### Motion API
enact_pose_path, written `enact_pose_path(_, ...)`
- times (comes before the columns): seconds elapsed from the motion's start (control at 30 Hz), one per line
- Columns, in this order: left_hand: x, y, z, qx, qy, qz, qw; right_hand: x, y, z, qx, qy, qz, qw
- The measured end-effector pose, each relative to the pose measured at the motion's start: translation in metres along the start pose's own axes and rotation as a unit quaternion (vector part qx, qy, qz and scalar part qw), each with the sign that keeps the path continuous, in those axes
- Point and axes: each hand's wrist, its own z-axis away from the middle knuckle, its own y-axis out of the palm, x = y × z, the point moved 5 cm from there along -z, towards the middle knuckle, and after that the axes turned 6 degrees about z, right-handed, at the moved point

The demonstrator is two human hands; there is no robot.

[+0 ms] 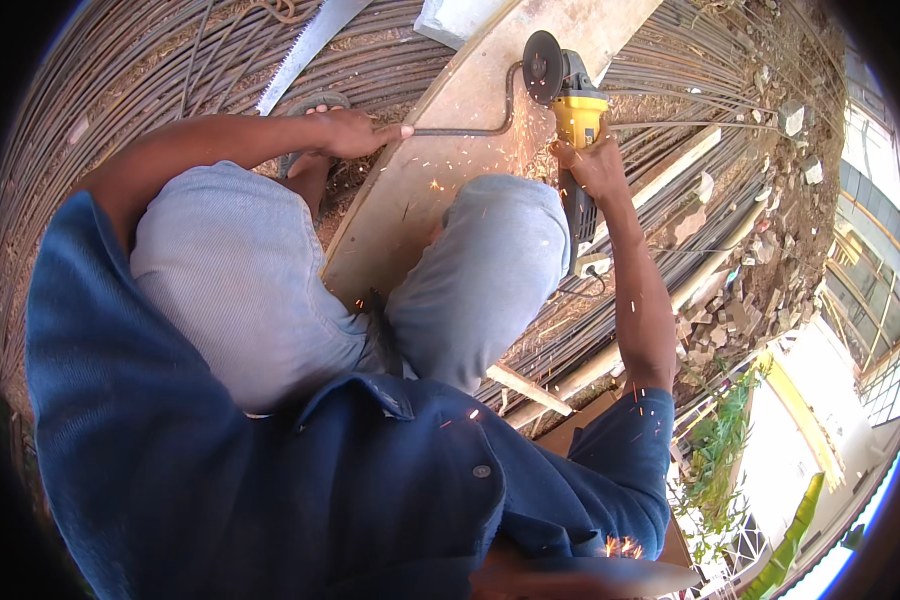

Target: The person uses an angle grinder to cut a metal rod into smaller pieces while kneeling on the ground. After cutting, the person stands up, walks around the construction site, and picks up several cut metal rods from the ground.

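My left hand (352, 133) is closed on one end of a bent steel bar (460, 132), its fingers pointing along the bar. The bar runs right across a wooden board (385, 225), then bends up toward the disc's left edge. My right hand (594, 165) grips a yellow and black angle grinder (580, 118) around its body. Its dark cutting disc (543, 67) meets the upper end of the bar; the exact contact is too small to see. Orange sparks (525, 150) spray down over the board and toward my knees.
Long steel rods (195, 60) cover the ground on both sides. A handsaw (310, 50) lies at the upper left, beside a pale block (455, 20). Broken rubble (735, 320) spreads along the right. My jeans-clad knees (495, 250) flank the board's near end.
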Motion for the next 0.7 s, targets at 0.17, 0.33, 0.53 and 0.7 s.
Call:
enact_pose_path(0.17,0.010,-0.005,0.013,0.033,-0.025,0.016,0.999,0.006,0.014,-0.004,-0.008,-0.022,-0.025,0.999)
enact_pose_path(0.33,0.011,-0.004,0.012,0.003,-0.024,0.021,0.999,-0.003,0.017,-0.012,-0.001,-0.017,-0.014,1.000)
enact_pose_path(0.53,0.012,-0.004,0.010,-0.001,-0.021,0.018,1.000,-0.001,0.015,-0.012,-0.008,-0.022,-0.015,1.000)
enact_pose_path(0.7,0.011,-0.003,0.015,-0.009,0.011,0.035,0.999,0.006,0.016,-0.008,0.016,-0.021,-0.072,0.997)
